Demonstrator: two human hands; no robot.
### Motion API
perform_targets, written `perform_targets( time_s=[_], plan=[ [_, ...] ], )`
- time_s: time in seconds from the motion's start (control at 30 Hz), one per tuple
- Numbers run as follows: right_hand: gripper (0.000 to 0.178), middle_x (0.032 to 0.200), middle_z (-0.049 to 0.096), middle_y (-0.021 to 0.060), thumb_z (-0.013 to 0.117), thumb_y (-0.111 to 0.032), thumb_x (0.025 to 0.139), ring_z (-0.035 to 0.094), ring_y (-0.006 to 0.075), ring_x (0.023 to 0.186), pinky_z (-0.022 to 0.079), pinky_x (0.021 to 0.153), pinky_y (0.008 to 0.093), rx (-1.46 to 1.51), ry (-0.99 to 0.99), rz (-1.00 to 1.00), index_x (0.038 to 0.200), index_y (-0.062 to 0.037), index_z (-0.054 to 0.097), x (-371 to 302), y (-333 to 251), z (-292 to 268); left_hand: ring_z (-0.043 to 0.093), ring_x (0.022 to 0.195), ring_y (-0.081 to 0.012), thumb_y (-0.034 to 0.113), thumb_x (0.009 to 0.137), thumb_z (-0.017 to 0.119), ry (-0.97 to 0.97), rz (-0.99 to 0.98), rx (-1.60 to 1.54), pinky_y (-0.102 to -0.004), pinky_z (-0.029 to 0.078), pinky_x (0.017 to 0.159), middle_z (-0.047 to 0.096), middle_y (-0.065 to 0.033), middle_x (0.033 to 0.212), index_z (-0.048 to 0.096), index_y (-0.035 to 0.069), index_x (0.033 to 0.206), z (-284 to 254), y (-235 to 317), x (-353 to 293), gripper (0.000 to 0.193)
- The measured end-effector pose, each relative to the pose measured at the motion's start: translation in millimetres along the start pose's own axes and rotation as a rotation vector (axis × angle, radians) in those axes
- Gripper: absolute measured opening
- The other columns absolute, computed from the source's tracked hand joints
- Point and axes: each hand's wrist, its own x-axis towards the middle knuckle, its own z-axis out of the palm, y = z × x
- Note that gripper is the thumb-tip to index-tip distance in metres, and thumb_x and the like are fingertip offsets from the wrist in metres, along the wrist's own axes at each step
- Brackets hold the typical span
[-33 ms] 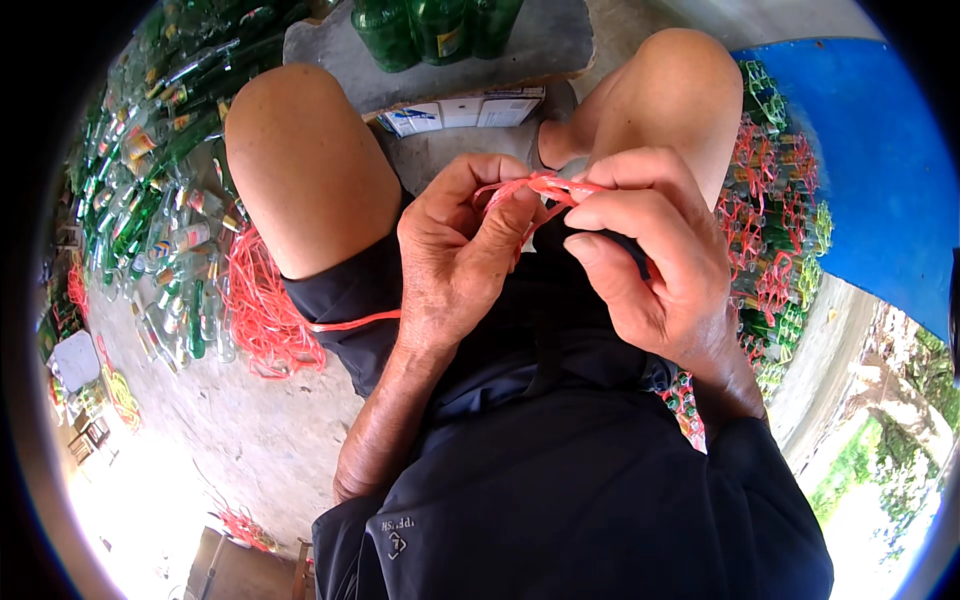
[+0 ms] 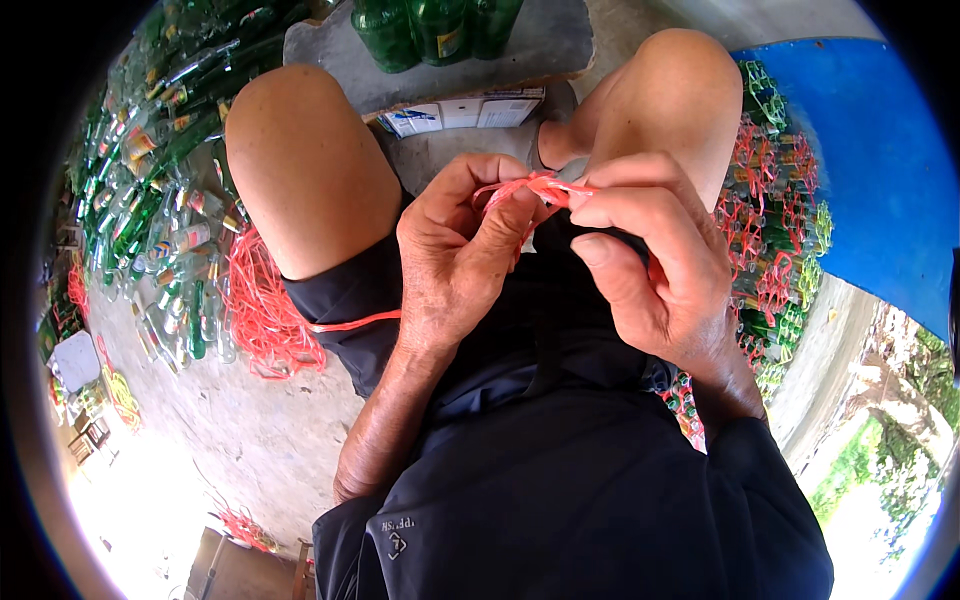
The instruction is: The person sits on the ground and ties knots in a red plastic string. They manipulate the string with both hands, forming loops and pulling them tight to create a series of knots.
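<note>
Above my lap, my left hand [image 2: 455, 245] pinches a looped, twisted piece of red plastic twine [image 2: 540, 185] between thumb and fingers. My right hand [image 2: 655, 255] grips the twine's other side with its fingers, its thumb held apart below. Where exactly the right fingertips close on it is partly hidden. One red strand [image 2: 355, 322] runs from beneath my left wrist across my dark shorts to a tangled heap of red twine [image 2: 262, 300] beside my left thigh.
Three green bottles [image 2: 438, 30] stand on a grey slab [image 2: 340, 60] in front of my knees. Many glass bottles [image 2: 160, 230] lie piled at left. At right, bottles bound with red and green twine [image 2: 770, 220] stand beside a blue panel [image 2: 870, 170].
My right fingers have shifted slightly along the twine, and the right thumb has moved a little right and down. My left hand stays in place.
</note>
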Motion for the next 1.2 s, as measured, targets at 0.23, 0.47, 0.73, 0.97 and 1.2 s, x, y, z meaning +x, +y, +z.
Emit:
perform_targets(
  time_s=[0.23, 0.47, 0.73, 0.97, 1.2],
  plan=[
    [0.015, 0.082, 0.065, 0.0064, 0.063, -0.009, 0.102, 0.062, 0.0106, 0.070, 0.050, 0.066, 0.0257, 0.318, 0.067, 0.383, 0.112, 0.0020, 0.062, -4.5, -3.5, 5.4, 0.052, 0.070, -0.0020, 0.007, 0.101, 0.066, -0.003, 0.043, -0.034, -0.0178, 0.043, 0.059, 0.066, -0.0015, 0.090, 0.064, -0.002, 0.112, -1.0, -0.4, -1.9, 0.014],
    [0.012, 0.083, 0.064, 0.0062, 0.070, 0.000, 0.092, 0.065, 0.0106, 0.071, 0.053, 0.062, 0.0249, 0.282, 0.153, 0.329, 0.103, 0.0021, 0.065, -3.9, 9.7, 19.3, 0.058, 0.083, -0.0062, 0.003, 0.099, 0.067, -0.043, 0.178, 0.070, -0.0222, 0.049, 0.075, 0.065, -0.0009, 0.096, 0.066, -0.003, 0.110, -2.7, -7.9, -4.5, 0.012],
    [0.010, 0.084, 0.060, 0.0074, 0.067, 0.008, 0.087, 0.065, 0.0134, 0.070, 0.056, 0.061, 0.0262, 0.194, 0.080, 0.236, 0.096, 0.0025, 0.066, 1.0, 10.7, 16.7, 0.058, 0.079, -0.0061, 0.002, 0.096, 0.071, -0.036, 0.248, 0.216, -0.0211, 0.049, 0.073, 0.066, -0.0026, 0.093, 0.067, -0.002, 0.105, -2.9, -7.4, -4.4, 0.011],
    [0.009, 0.082, 0.059, 0.0073, 0.066, 0.009, 0.086, 0.064, 0.0144, 0.067, 0.055, 0.059, 0.0268, 0.146, 0.109, 0.221, 0.091, 0.0018, 0.063, 0.8, 9.8, 17.9, 0.058, 0.074, -0.0064, -0.002, 0.093, 0.070, -0.025, 0.305, 0.296, -0.0220, 0.048, 0.067, 0.065, -0.0030, 0.090, 0.068, 0.000, 0.101, -3.5, -10.7, -2.9, 0.008],
    [0.009, 0.080, 0.059, 0.0079, 0.067, 0.007, 0.086, 0.062, 0.0167, 0.064, 0.051, 0.057, 0.0292, 0.118, 0.063, 0.234, 0.090, 0.0004, 0.063, -1.1, 9.4, 14.4, 0.060, 0.070, -0.0114, -0.009, 0.083, 0.070, 0.007, 0.426, 0.475, -0.0249, 0.049, 0.062, 0.066, -0.0066, 0.088, 0.068, 0.000, 0.099, 0.0, -7.8, -3.2, 0.018]
  ],
)
